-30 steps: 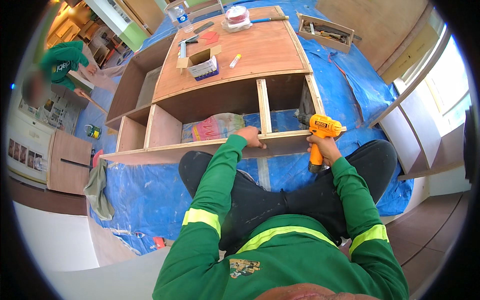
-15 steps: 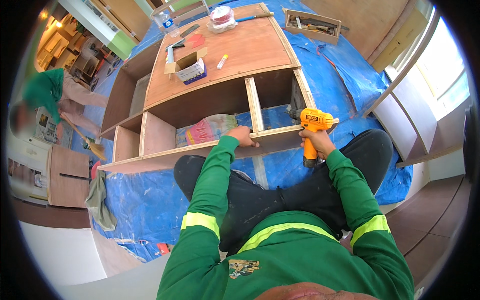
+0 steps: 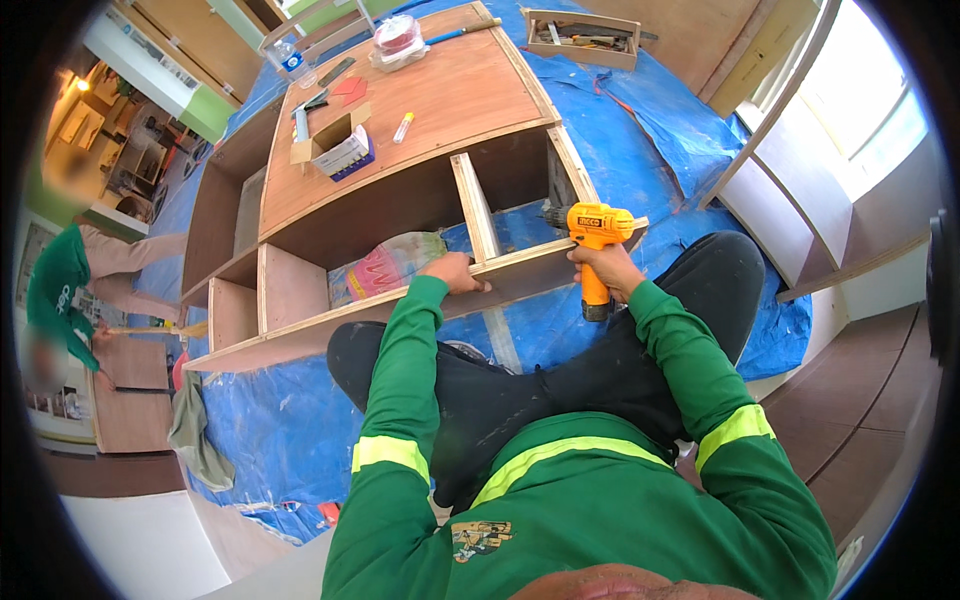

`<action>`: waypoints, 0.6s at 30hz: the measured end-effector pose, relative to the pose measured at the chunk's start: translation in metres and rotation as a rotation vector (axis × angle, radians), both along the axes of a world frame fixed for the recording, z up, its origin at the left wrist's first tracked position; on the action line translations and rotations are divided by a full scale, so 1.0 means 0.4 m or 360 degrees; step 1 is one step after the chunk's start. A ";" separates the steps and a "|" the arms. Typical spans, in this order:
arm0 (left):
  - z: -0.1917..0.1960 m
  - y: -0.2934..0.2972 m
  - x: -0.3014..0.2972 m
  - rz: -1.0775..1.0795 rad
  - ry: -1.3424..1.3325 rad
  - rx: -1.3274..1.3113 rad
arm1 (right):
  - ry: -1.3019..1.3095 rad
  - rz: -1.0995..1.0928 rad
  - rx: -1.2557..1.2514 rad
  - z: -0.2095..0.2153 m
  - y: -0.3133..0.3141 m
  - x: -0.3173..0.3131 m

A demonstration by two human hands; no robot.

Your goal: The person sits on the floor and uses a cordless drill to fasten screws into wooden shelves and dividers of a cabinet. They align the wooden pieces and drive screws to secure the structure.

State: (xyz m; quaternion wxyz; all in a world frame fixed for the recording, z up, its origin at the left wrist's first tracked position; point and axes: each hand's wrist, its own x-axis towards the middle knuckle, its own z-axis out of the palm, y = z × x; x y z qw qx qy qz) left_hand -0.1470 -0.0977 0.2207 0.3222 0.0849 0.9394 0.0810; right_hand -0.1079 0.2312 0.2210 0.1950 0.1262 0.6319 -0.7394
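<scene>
A wooden cabinet frame (image 3: 420, 130) lies on its back on a blue tarp. My right hand (image 3: 598, 268) grips an orange and black cordless drill (image 3: 592, 232), its nose pointing left at the cabinet's near edge rail (image 3: 530, 262). My left hand (image 3: 455, 272) rests on that rail beside the upright divider (image 3: 475, 205), fingers curled over the edge. I sit with crossed legs in dark trousers right against the cabinet's front.
On the cabinet panel lie a small open cardboard box (image 3: 335, 150), a tube (image 3: 403, 127) and a round container (image 3: 397, 38). A wooden tool tray (image 3: 580, 28) sits on the blue tarp (image 3: 640, 130). A person in green (image 3: 60, 300) works at far left. Shelving panels (image 3: 850, 200) stand at right.
The view has shifted and drawn closer to the cabinet. The drill has stayed at the front rail by the divider, and my left hand has kept its hold on the rail.
</scene>
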 end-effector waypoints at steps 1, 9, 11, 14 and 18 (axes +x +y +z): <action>-0.003 0.002 -0.002 0.0000 0.0006 -0.0005 | 0.0005 0.0004 0.0004 0.000 0.004 0.000; -0.021 -0.010 -0.008 -0.0051 0.0036 0.0024 | 0.0032 -0.0029 -0.0020 0.003 -0.005 -0.001; -0.033 -0.013 -0.013 -0.0053 0.0029 0.0018 | 0.0013 -0.0028 -0.0005 0.001 -0.003 0.000; -0.042 -0.020 -0.012 -0.0062 0.0068 0.0024 | 0.0025 -0.0019 -0.0018 -0.001 -0.005 -0.001; -0.034 -0.020 -0.007 -0.0039 0.0062 0.0023 | 0.0007 0.0004 0.0008 -0.003 -0.006 -0.001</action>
